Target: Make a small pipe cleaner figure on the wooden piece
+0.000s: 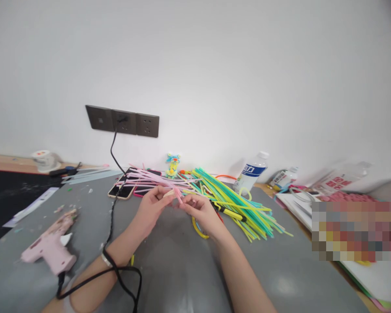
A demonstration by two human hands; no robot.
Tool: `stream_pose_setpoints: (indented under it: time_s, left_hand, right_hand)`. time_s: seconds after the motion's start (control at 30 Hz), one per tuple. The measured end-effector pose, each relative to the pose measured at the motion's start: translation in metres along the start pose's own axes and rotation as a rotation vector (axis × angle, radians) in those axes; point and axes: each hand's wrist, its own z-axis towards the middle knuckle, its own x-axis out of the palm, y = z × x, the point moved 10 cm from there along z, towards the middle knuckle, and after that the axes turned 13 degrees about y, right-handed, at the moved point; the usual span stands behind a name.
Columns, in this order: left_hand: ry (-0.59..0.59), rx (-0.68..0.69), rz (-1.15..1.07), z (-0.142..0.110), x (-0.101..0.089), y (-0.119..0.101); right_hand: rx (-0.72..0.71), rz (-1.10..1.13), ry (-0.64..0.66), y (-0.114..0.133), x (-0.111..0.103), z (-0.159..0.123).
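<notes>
Your left hand (155,205) and right hand (200,211) both pinch a small pink piece (177,195) between them, above the grey mat (179,265), near the pink strips (150,179); glue gun (50,248) lies left

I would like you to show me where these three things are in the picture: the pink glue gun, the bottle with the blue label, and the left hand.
Pink glue gun (54,252): head view, on its body.
Bottle (251,170): head view, on its blue label.
Left hand (154,208): head view, on its back.
</notes>
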Motion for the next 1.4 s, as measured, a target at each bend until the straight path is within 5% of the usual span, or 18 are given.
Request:
stream_pose_setpoints:
  time_s: [0.3,0.6,0.83,1.07,1.4]
  left_hand:
    - [0.128,-0.099,-0.121,0.000,0.011,0.010]
    - [0.308,-0.219,-0.046,-0.006,0.030,0.015]
    - [0.391,-0.173,0.378,-0.005,0.031,0.007]
    - [0.463,-0.020,0.789,-0.007,0.042,-0.005]
    - [0.313,0.148,0.991,-0.006,0.035,-0.022]
  right_hand:
    - [0.031,-0.003,-0.086,0.003,-0.012,-0.003]
    - [0.044,0.013,0.056,0.006,-0.012,-0.008]
    - [0.060,0.113,-0.014,0.001,-0.027,-0.012]
    - [0.081,-0.063,-0.198,-0.003,-0.046,-0.014]
    - [-0.090,-0.284,-0.367,0.022,-0.052,-0.017]
